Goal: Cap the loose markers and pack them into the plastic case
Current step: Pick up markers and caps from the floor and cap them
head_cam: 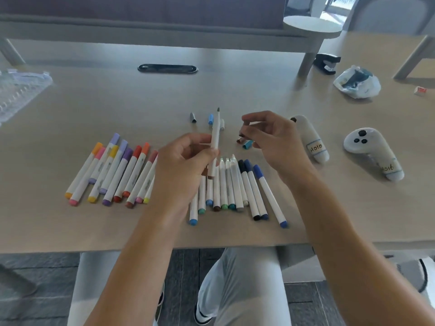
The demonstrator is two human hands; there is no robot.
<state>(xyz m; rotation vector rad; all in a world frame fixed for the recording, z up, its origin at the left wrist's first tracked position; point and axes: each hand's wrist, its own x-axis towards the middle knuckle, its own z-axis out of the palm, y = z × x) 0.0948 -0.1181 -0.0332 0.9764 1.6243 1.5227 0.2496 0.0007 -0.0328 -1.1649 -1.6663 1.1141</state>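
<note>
The fingers of the left hand are closed around an uncapped white marker, its grey tip pointing up and away. The right hand hovers just beside it, fingers curled, pinching what looks like a small dark cap, though it is mostly hidden.

Both hands are over the middle of the counter, with bare surface beyond them up to a black cable slot. The near edge runs just behind the marker rows.

Below the left hand lies a row of capped markers in warm and purple colours; under and right of it lies a second row, three at its right end with dark caps and several with bare tips. Loose caps lie past the hands: grey, blue, teal.

Two white controllers lie to the right, close to the right hand. A clear plastic case sits at the far left, well apart from the markers.
</note>
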